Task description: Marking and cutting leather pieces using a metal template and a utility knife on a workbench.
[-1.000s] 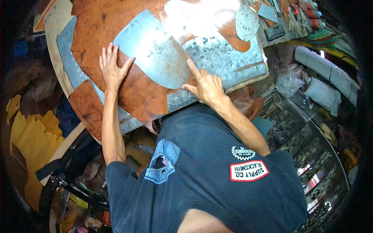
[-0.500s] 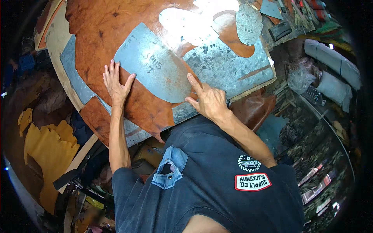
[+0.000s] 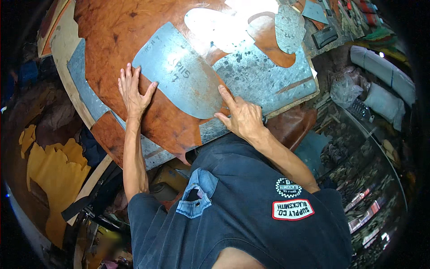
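A grey metal template plate [image 3: 179, 74] with rounded ends and handwritten marks lies flat on a large brown leather hide [image 3: 107, 31]. My left hand [image 3: 135, 95] rests on the leather with its fingers spread. Its index fingertip and thumb are at the plate's left edge. At the plate's right edge lies my right hand [image 3: 244, 116], its index finger stretched out along the edge and its thumb apart. The other fingers of that hand are partly hidden.
A stained metal sheet [image 3: 264, 85] covers the table's right part. Further templates lie at the back, one a grey oval [image 3: 289, 29]. A black case [image 3: 324, 36] sits at the back right. Yellow leather [image 3: 58, 175] hangs at the left; wrapped rolls [image 3: 385, 67] lie at the right.
The plate's far end has shifted slightly away and to the right, turning a little on the leather. My left fingertips have moved slightly farther away; my right hand has barely moved.
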A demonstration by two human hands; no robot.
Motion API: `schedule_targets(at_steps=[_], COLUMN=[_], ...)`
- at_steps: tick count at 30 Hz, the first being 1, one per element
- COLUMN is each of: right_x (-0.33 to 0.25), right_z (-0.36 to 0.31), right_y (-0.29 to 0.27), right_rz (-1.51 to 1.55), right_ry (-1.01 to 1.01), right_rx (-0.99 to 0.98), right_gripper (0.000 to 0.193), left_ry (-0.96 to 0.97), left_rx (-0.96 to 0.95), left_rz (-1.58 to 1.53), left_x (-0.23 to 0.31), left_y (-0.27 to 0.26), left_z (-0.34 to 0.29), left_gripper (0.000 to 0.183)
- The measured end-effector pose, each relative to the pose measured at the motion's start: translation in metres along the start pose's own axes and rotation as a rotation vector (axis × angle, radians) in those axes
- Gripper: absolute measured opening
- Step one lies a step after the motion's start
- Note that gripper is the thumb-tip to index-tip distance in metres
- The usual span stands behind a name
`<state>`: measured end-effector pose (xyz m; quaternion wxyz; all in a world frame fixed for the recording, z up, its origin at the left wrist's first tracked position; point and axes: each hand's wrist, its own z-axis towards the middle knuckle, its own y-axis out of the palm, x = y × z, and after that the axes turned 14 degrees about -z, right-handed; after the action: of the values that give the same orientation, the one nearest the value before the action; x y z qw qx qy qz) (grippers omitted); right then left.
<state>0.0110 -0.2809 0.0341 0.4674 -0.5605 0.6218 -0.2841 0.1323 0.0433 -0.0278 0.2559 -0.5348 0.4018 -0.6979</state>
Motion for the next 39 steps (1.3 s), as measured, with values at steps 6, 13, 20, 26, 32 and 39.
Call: schedule_targets(at_steps=[6, 13, 20, 26, 32, 39], right_x=[0.001, 0.004, 0.006, 0.009, 0.012, 0.015], right_z=[0.002, 0.002, 0.002, 0.01, 0.01, 0.014], right_y=[-0.004, -0.006, -0.005, -0.004, 0.002, -0.007], right_rz=[0.015, 0.031, 0.024, -0.024, -0.02, 0.051], right_ry=[-0.001, -0.004, -0.045, -0.087, -0.13, -0.136], right_rx=[-0.018, -0.056, -0.096, -0.07, -0.05, -0.011], right_gripper=[0.083, 0.08, 0.077, 0.077, 0.076, 0.072], left_ry=[0.003, -0.002, 0.018, 0.041, 0.051, 0.043], left_rx=[-0.047, -0.067, -0.072, -0.03, -0.027, -0.033], left_rz=[0.048, 0.051, 0.049, 0.088, 0.069, 0.056], left_x=[-0.001, -0.001, -0.004, -0.006, -0.006, 0.001], left_y=[0.0, 0.001, 0.003, 0.003, 0.003, -0.003], left_z=[0.002, 0.004, -0.002, 0.003, 0.002, 0.005], left_gripper=[0.07, 0.071, 0.071, 0.071, 0.074, 0.074])
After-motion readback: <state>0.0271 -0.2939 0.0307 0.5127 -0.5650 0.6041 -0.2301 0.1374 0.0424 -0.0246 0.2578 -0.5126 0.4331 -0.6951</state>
